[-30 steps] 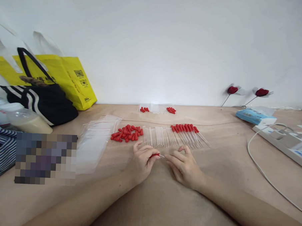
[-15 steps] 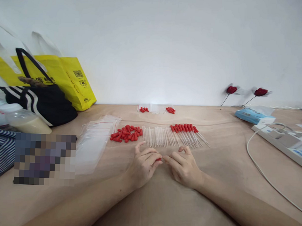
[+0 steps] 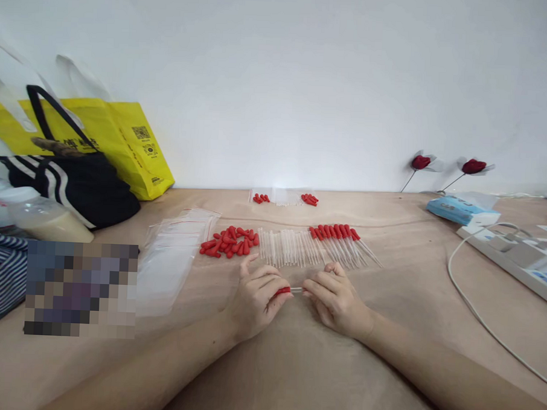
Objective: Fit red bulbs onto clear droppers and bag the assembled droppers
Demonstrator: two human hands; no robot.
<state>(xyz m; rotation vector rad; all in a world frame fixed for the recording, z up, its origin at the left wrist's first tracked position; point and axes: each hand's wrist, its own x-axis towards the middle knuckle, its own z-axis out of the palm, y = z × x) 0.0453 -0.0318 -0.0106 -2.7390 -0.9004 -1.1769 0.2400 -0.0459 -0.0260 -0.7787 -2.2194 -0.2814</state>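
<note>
My left hand (image 3: 256,300) pinches a red rubber bulb (image 3: 283,290) between thumb and fingers. A clear dropper tube (image 3: 296,289) spans the short gap from the bulb's mouth to my right hand (image 3: 339,301), whose fingers are closed around it; most of its length is hidden. The tube's end meets the bulb, but how deep it sits I cannot tell. Just beyond my hands lies a row of bare clear tubes (image 3: 285,248). Left of them is a pile of loose red bulbs (image 3: 230,242); on the right, several droppers with bulbs fitted (image 3: 340,233) lie slanted side by side.
Flat clear zip bags (image 3: 168,267) lie left of the bulbs. Another bag (image 3: 285,196) with red bulbs rests by the wall. Yellow and black bags (image 3: 152,169) and a bottle (image 3: 55,219) stand left. At right are a tissue pack (image 3: 461,210), power strip (image 3: 516,255) and cable (image 3: 461,310).
My hands have moved slightly apart, the right one a little to the right. More of the red bulb and a longer stretch of the clear tube now show between them.
</note>
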